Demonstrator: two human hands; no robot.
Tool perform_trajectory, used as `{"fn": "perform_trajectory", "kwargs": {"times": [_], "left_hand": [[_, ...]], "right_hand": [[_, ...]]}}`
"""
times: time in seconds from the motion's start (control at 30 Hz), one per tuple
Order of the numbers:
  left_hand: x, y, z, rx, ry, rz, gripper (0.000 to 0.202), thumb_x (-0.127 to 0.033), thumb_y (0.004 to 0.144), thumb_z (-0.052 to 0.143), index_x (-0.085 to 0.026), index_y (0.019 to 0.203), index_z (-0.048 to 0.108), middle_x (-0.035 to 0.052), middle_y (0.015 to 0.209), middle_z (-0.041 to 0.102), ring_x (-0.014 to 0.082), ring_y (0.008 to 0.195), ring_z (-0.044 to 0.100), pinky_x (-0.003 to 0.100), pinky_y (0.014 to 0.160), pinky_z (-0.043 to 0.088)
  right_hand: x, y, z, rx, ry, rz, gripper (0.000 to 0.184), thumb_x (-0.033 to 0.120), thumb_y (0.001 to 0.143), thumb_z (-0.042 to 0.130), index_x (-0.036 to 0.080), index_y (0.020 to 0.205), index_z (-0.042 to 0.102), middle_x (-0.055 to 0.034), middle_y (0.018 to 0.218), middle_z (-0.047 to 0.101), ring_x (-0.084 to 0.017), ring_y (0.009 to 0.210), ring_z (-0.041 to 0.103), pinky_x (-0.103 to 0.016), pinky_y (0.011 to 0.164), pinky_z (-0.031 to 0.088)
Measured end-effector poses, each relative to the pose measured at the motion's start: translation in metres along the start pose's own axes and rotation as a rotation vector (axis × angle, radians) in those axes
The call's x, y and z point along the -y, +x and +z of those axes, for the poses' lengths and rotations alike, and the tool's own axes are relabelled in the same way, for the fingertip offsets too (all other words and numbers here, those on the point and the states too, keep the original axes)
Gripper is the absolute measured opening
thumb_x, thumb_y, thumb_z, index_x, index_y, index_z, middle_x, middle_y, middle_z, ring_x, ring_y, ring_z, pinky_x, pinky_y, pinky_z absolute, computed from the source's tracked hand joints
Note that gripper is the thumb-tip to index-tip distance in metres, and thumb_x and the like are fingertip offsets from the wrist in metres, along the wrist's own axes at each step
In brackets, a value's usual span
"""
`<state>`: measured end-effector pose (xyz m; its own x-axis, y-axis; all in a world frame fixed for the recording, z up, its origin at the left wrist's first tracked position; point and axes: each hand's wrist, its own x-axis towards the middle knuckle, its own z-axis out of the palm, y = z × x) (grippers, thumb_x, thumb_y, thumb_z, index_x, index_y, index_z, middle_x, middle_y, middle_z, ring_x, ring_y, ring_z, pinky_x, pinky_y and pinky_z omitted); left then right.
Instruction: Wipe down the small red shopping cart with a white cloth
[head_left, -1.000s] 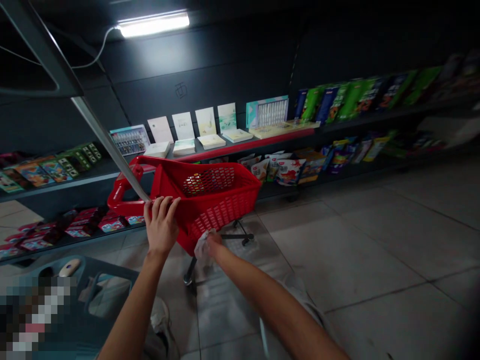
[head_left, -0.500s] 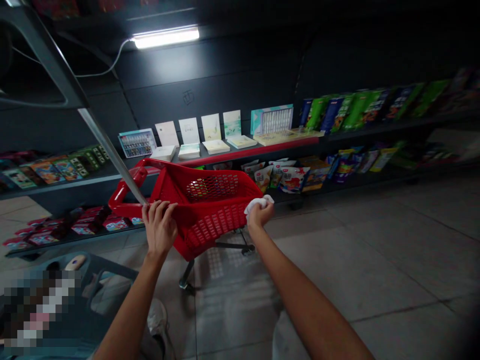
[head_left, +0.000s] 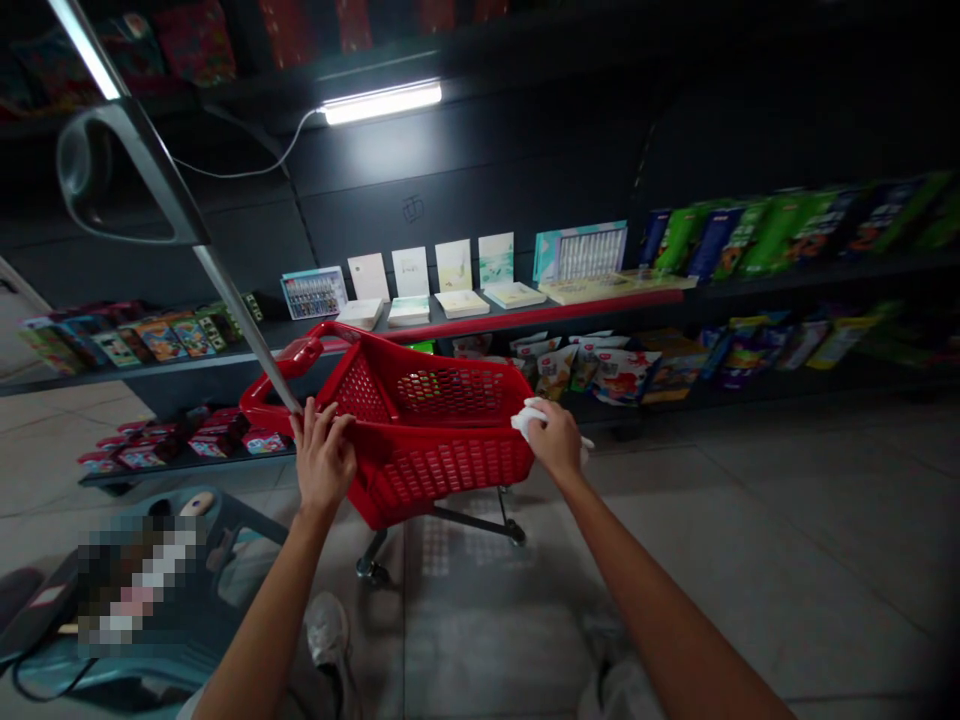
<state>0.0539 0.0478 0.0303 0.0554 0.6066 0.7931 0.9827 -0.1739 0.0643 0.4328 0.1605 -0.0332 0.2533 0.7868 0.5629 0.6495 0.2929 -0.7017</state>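
A red plastic shopping cart (head_left: 442,470) with perforated sides stands before me on dark wheeled legs. My left hand (head_left: 324,460) is closed over its near rim, close to the handle and beside a slanting metal pole (head_left: 247,325). The pole has a grey loop grip higher up. At the cart's front right corner, my right hand (head_left: 556,440) clutches a crumpled white cloth (head_left: 531,416) against the rim. Part of the cloth sticks out beyond the fingers. The cart's far side blocks some of the lower shelf.
Behind the cart runs a shelf with a red edge (head_left: 540,318), holding books (head_left: 454,268), boxed sets and snack bags (head_left: 626,372). A lit tube lamp (head_left: 382,102) hangs above. At lower left stands a blue-grey plastic stool (head_left: 255,520) with things on it. Grey tiles cover the floor.
My right hand, with the cloth, has shifted slightly right and down at the cart's front corner. My left hand stays on the rim. The view has turned a little left.
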Motion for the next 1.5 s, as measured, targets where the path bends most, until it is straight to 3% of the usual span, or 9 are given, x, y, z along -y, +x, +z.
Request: {"fn": "perform_trajectory", "kwargs": {"times": [0.17, 0.33, 0.47, 0.6, 0.7, 0.8, 1.07, 1.23, 1.5], "left_hand": [[0.012, -0.004, -0.005, -0.011, 0.024, -0.143, 0.046, -0.010, 0.080, 0.057, -0.022, 0.124, 0.064, 0.0060, 0.167, 0.030, 0.0347, 0.159, 0.004, 0.064, 0.127, 0.014], [0.005, -0.012, -0.010, -0.015, 0.048, -0.190, 0.064, -0.012, 0.081, 0.060, -0.021, 0.144, 0.052, 0.0084, 0.173, 0.001, 0.0393, 0.158, -0.003, 0.069, 0.125, 0.013], [-0.031, -0.018, -0.009, 0.053, -0.034, 0.036, 0.062, -0.013, 0.089, 0.054, -0.028, 0.148, 0.046, 0.0067, 0.171, 0.019, 0.0349, 0.159, 0.007, 0.070, 0.125, 0.008], [-0.078, -0.026, 0.004, 0.248, -0.202, 0.291, 0.056, -0.017, 0.094, 0.049, -0.027, 0.149, 0.045, 0.0077, 0.153, 0.051, 0.0275, 0.149, 0.037, 0.058, 0.125, 0.020], [-0.100, -0.030, 0.016, 0.350, -0.227, 0.265, 0.031, -0.029, 0.099, 0.050, -0.026, 0.127, 0.062, 0.0076, 0.123, 0.070, 0.0252, 0.121, 0.059, 0.051, 0.112, 0.034], [-0.107, -0.031, 0.023, 0.358, -0.192, 0.184, 0.023, -0.042, 0.098, 0.054, -0.023, 0.095, 0.066, 0.0057, 0.092, 0.070, 0.0240, 0.096, 0.060, 0.048, 0.100, 0.035], [-0.102, -0.037, 0.026, 0.316, -0.225, 0.144, 0.023, -0.045, 0.092, 0.065, -0.023, 0.086, 0.061, 0.0037, 0.084, 0.068, 0.0232, 0.090, 0.057, 0.045, 0.094, 0.031], [-0.101, -0.036, 0.029, 0.317, -0.205, 0.145, 0.025, -0.046, 0.093, 0.063, -0.023, 0.085, 0.060, 0.0034, 0.085, 0.068, 0.0232, 0.090, 0.056, 0.045, 0.093, 0.030], [-0.098, -0.035, 0.032, 0.306, -0.170, 0.151, 0.026, -0.046, 0.094, 0.063, -0.022, 0.084, 0.060, 0.0042, 0.084, 0.068, 0.0239, 0.092, 0.056, 0.045, 0.095, 0.030]], "right_hand": [[0.019, -0.018, -0.019, 0.318, -0.111, -0.163, 0.032, 0.021, 0.082, 0.051, 0.016, 0.107, 0.071, -0.0109, 0.112, 0.073, -0.024, 0.103, 0.062, -0.035, 0.097, 0.045], [0.035, -0.040, -0.029, 0.415, -0.043, -0.255, 0.032, 0.023, 0.082, 0.054, 0.014, 0.109, 0.068, -0.0109, 0.113, 0.070, -0.023, 0.108, 0.060, -0.032, 0.101, 0.043], [0.052, -0.049, -0.034, 0.474, -0.100, -0.298, 0.029, 0.020, 0.081, 0.054, 0.017, 0.107, 0.067, -0.0091, 0.110, 0.070, -0.021, 0.106, 0.060, -0.030, 0.098, 0.042], [0.070, -0.053, -0.035, 0.586, -0.206, -0.356, 0.013, 0.020, 0.082, 0.055, 0.020, 0.091, 0.064, -0.0051, 0.094, 0.068, -0.020, 0.090, 0.059, -0.030, 0.085, 0.040], [0.070, -0.053, -0.031, 0.619, -0.169, -0.440, 0.012, 0.020, 0.080, 0.056, 0.020, 0.090, 0.063, -0.0033, 0.092, 0.066, -0.019, 0.090, 0.058, -0.029, 0.085, 0.039], [0.051, -0.041, -0.020, 0.551, -0.093, -0.457, 0.022, 0.019, 0.078, 0.055, 0.019, 0.098, 0.065, -0.0061, 0.102, 0.066, -0.021, 0.101, 0.056, -0.030, 0.091, 0.039], [-0.017, -0.006, 0.026, 0.302, 0.210, 0.199, 0.022, 0.035, 0.079, 0.056, 0.020, 0.092, 0.063, -0.0039, 0.092, 0.069, -0.020, 0.086, 0.061, -0.030, 0.081, 0.047], [-0.018, -0.018, 0.051, 0.242, 0.456, 0.491, 0.032, 0.044, 0.080, 0.055, 0.020, 0.099, 0.064, -0.0051, 0.098, 0.072, -0.020, 0.091, 0.064, -0.029, 0.081, 0.049], [-0.010, -0.080, 0.064, 0.418, 0.594, 0.727, 0.025, 0.044, 0.086, 0.053, 0.021, 0.089, 0.062, 0.0000, 0.067, 0.065, -0.018, 0.067, 0.064, -0.029, 0.065, 0.053]]}}
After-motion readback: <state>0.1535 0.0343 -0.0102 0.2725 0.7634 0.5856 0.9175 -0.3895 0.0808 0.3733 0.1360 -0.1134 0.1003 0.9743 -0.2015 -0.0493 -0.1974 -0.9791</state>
